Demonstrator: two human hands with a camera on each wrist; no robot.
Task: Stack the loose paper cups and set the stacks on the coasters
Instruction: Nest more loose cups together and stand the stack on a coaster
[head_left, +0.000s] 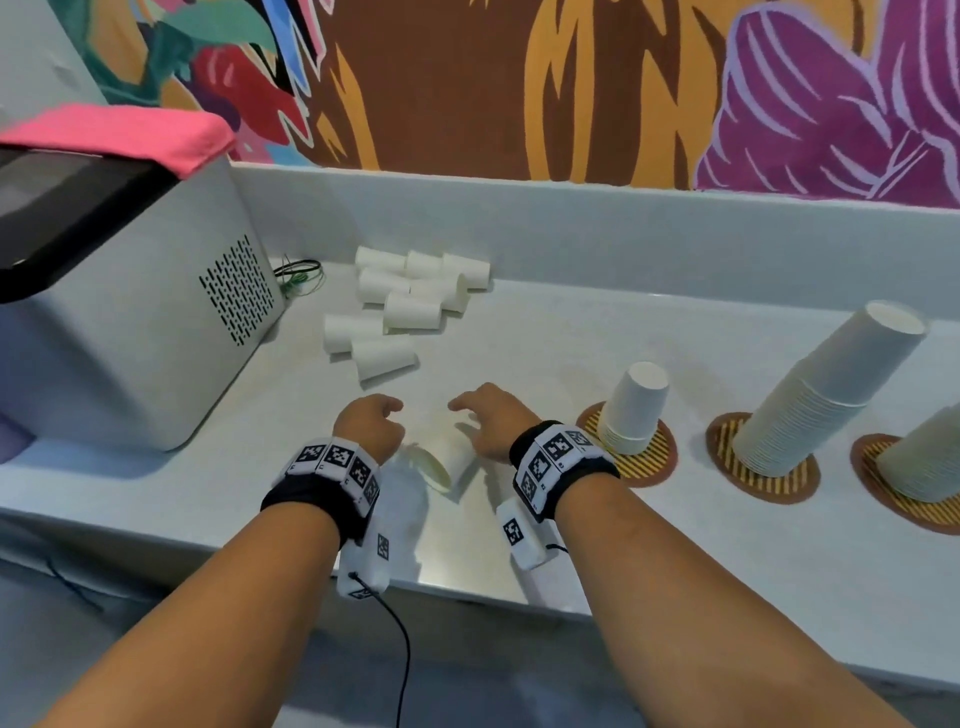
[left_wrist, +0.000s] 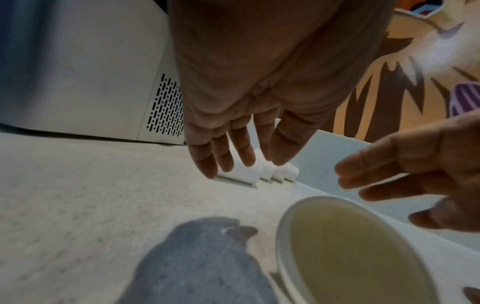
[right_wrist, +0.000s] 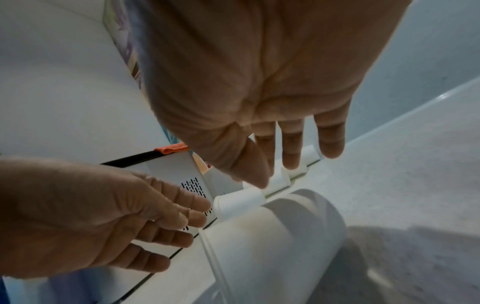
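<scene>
Counter (head_left: 597, 343) pale and speckled, mural wall (head_left: 467, 88) behind

Loose cups (head_left: 405, 306) lie right of the machine (head_left: 130, 312); stacks (head_left: 631, 410) (apparently three) stand on coasters (head_left: 654, 462) farther right.

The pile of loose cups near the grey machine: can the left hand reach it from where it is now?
Probably yes. The left hand hangs open above the counter, and nothing stands between it and the pile of loose cups. The cup lying on its side is behind it, nearer the person.
</scene>
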